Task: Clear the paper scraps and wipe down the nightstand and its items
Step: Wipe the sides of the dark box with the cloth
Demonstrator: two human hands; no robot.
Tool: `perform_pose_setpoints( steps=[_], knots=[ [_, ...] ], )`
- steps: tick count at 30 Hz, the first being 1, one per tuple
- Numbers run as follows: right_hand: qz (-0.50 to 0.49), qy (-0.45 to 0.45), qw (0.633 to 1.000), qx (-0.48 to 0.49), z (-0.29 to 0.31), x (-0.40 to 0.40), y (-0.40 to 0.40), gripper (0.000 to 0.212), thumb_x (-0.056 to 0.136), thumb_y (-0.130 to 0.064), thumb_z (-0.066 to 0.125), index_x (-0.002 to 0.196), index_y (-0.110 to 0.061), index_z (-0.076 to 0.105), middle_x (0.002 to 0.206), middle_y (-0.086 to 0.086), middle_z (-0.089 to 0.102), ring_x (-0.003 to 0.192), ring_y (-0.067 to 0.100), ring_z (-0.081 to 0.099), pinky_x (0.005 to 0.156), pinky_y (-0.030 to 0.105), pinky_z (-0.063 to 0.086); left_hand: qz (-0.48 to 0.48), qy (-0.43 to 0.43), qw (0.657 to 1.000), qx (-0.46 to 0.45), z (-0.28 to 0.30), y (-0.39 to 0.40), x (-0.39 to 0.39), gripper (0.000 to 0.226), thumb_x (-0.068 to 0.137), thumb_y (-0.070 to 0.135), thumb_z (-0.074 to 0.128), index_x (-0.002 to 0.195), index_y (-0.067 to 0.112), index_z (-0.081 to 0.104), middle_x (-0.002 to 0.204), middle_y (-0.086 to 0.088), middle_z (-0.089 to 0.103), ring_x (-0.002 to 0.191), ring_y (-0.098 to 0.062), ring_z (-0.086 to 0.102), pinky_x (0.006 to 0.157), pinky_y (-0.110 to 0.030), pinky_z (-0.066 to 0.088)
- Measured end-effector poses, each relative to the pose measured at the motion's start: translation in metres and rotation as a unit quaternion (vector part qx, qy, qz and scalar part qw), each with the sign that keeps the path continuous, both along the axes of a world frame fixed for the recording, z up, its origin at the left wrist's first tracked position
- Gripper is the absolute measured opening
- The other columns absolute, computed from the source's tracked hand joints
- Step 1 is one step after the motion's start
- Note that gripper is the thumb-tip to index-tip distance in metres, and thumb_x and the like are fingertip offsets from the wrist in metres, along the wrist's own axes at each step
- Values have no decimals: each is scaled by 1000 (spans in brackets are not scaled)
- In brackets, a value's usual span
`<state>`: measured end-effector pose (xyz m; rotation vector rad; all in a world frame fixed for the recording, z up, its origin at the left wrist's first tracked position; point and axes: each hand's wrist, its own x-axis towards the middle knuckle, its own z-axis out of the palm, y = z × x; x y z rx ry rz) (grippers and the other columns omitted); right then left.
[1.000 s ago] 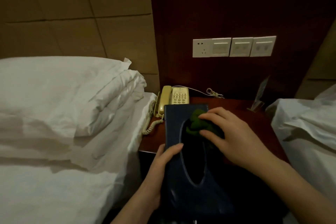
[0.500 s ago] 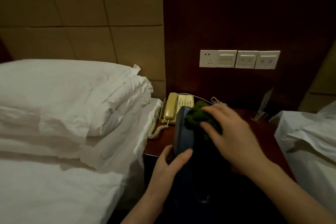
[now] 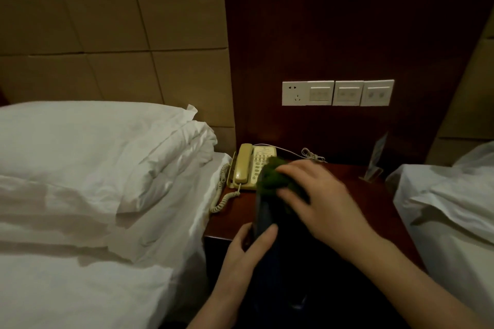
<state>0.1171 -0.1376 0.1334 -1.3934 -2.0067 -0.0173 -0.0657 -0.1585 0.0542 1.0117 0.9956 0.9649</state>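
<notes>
A dark blue tissue box (image 3: 263, 215) is held tilted over the front of the dark wooden nightstand (image 3: 374, 195). My left hand (image 3: 248, 251) grips the box's near left edge, thumb on top. My right hand (image 3: 318, 200) holds a bunched green cloth (image 3: 272, 177) against the box's far end. A cream corded telephone (image 3: 252, 167) sits at the nightstand's back left, partly behind the cloth. No paper scraps show.
A bed with white pillows (image 3: 101, 152) lies left of the nightstand; another white-covered bed (image 3: 449, 203) lies right. A clear sign stand (image 3: 375, 163) is at the back right. A loose cable (image 3: 311, 155) lies behind the phone. Wall switches (image 3: 338, 93) hang above.
The box has tipped further onto its edge, its oval opening now out of sight. My right hand has carried the cloth toward the box's far end. The camera tilted upward.
</notes>
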Motion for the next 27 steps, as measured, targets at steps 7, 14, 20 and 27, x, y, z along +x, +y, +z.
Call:
perform_pose_setpoints(
  steps=[7, 14, 20, 27],
  knots=[
    [-53, 42, 997, -39, -9, 8, -8, 48, 95, -39, 64, 141, -36, 51, 136, -21, 43, 124, 3, 48, 106, 29, 47, 25, -12, 999, 16, -10, 6, -2, 86, 55, 58, 96, 129, 22, 67, 116, -3, 80, 107, -22, 77, 88, -33, 60],
    [90, -16, 992, -82, -15, -15, -28, 48, 97, -39, 63, 143, -39, 51, 138, -26, 40, 125, -2, 46, 105, 27, 49, 31, -5, 999, 12, -15, 6, -1, 65, 59, 46, 82, 118, 25, 69, 92, 7, 83, 83, -9, 79, 63, -17, 57],
    [-42, 47, 998, -12, 4, -1, 9, 47, 95, -40, 66, 141, -33, 56, 132, -21, 49, 119, 1, 50, 102, 23, 45, 28, 4, 999, 29, -13, 5, -2, 80, 61, 68, 87, 125, 23, 67, 115, -1, 77, 90, -4, 77, 69, -15, 57],
    [66, 56, 993, -77, -46, -34, -55, 48, 96, -49, 62, 142, -39, 53, 129, -34, 37, 117, -11, 49, 100, 14, 45, 115, -70, 991, -15, -27, 13, -2, 106, 44, 85, 87, 124, 18, 74, 120, -16, 77, 116, -35, 73, 111, -57, 49]
  ],
)
